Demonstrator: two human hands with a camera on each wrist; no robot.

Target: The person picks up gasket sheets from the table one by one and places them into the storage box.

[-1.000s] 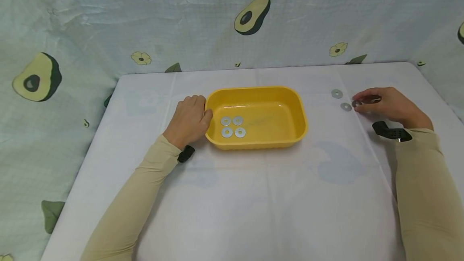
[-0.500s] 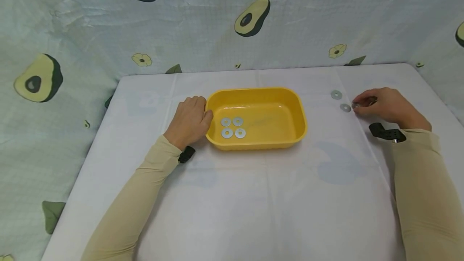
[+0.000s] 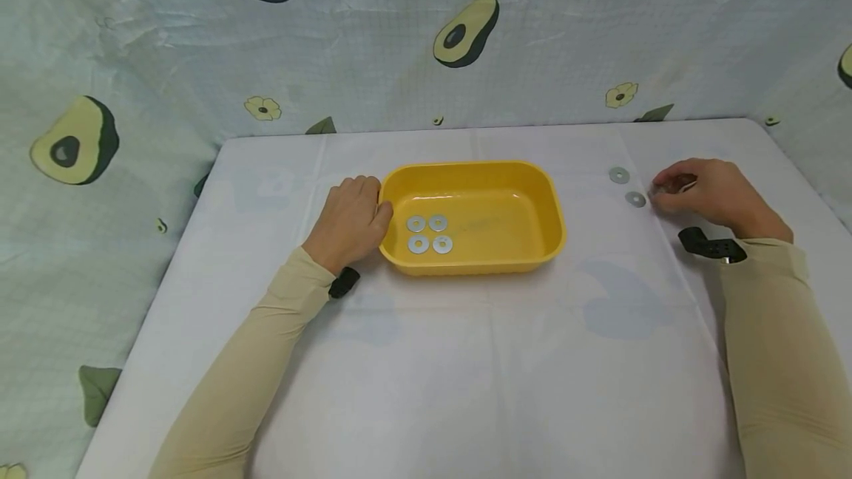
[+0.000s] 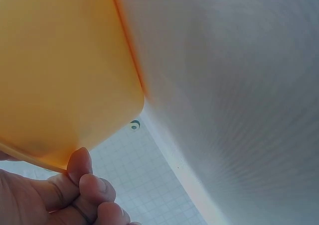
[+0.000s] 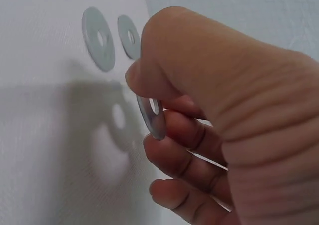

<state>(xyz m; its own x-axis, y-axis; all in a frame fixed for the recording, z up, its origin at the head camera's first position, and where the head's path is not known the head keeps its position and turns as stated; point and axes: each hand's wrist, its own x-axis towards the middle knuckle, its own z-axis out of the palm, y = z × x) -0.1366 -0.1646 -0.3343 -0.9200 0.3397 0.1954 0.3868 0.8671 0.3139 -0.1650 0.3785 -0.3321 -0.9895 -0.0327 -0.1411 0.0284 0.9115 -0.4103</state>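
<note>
My left hand (image 3: 350,220) grips the left end of a yellow tray (image 3: 472,269); the left wrist view has its fingers (image 4: 79,165) curled at the rim. Four is avoided here: several flat metal washers (image 3: 418,244) lie inside the tray at its left side. Over at the right, my right hand (image 3: 719,194) pinches a washer (image 5: 154,123) between thumb and fingers, and its shadow falls on the cloth. Two more washers lie flat beside that hand, one nearer (image 3: 635,199) and one farther back (image 3: 619,175).
A white cloth (image 3: 492,375) covers the table. Behind it and at the left hangs a pale green curtain (image 3: 373,58) printed with avocados. A black wrist strap mount (image 3: 711,245) sits at my right wrist.
Little differs. My right hand keeps hold of the washer and shifts only slightly; the left hand stays on the tray.
</note>
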